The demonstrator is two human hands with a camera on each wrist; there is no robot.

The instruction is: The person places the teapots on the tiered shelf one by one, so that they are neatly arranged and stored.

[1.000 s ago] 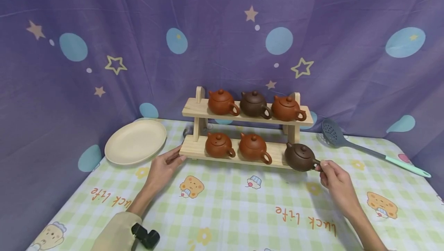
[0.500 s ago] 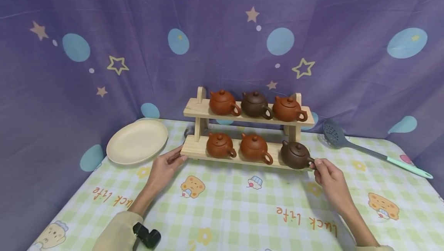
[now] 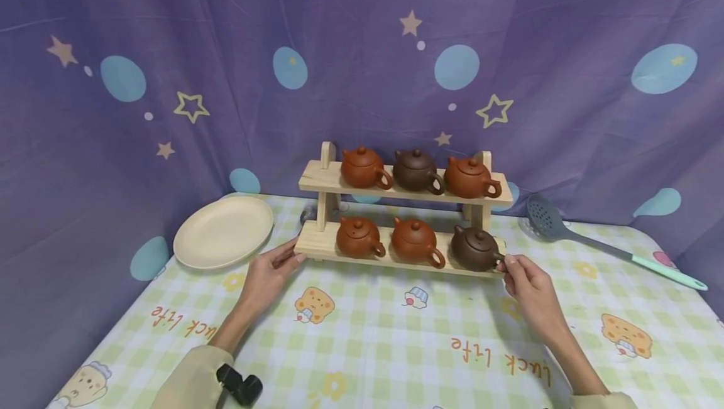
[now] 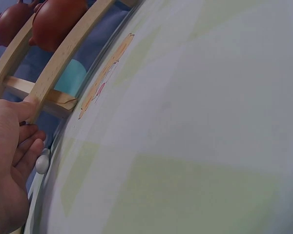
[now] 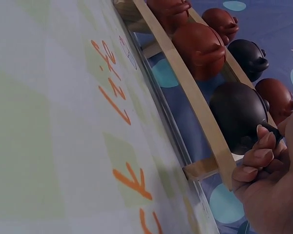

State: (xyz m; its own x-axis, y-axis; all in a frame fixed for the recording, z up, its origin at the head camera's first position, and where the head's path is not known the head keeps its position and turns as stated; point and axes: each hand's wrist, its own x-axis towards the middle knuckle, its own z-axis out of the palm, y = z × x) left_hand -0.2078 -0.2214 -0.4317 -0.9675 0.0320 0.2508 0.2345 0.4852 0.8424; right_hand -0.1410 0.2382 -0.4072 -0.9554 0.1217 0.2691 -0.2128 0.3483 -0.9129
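A two-tier wooden rack (image 3: 318, 240) stands near the back of the table. My right hand (image 3: 532, 289) pinches the handle of a dark brown teapot (image 3: 474, 250) at the right end of the lower board. In the right wrist view the teapot's body (image 5: 234, 114) is over the board; whether it bears its weight there I cannot tell. My left hand (image 3: 267, 280) holds the left end of the lower board, thumb against it. Two reddish-brown teapots, a left one (image 3: 357, 238) and a middle one (image 3: 414, 242), share that board.
On the upper board stand two reddish teapots, left (image 3: 362, 169) and right (image 3: 467, 178), with a dark teapot (image 3: 415, 171) between them. A cream plate (image 3: 223, 232) lies left of the rack. To the right lies a slotted spatula (image 3: 599, 245). A purple curtain (image 3: 362, 107) hangs behind.
My right hand has moved the dark teapot leftward and slightly back, from the lower board's right end further onto it. The left hand stays at the board's left end.
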